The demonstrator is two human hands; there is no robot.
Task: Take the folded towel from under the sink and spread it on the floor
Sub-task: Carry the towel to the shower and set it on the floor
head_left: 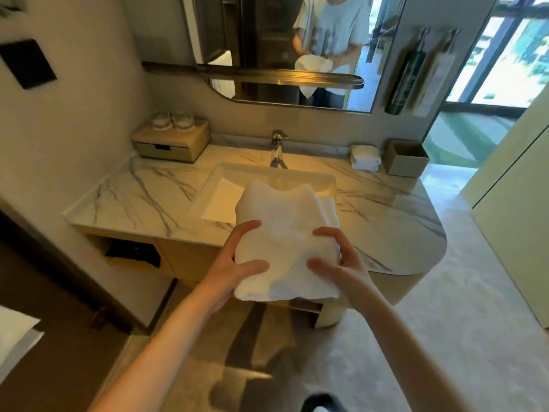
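Observation:
A white folded towel [286,239] is held up in front of me, above the front edge of the marble vanity [139,200] and partly over the sink basin [219,197]. My left hand [237,263] grips its left side, thumb on top and fingers underneath. My right hand [335,257] grips its right side the same way. The towel is still folded, its far end drooping slightly. The grey floor [430,322] lies below and to the right.
A faucet [277,147] stands behind the basin. A wooden drawer box with glasses [170,141] sits at the counter's back left, rolled small towels [365,157] and an open box [407,159] at the back right. A mirror [282,49] reflects me. An open shelf [133,254] lies under the counter.

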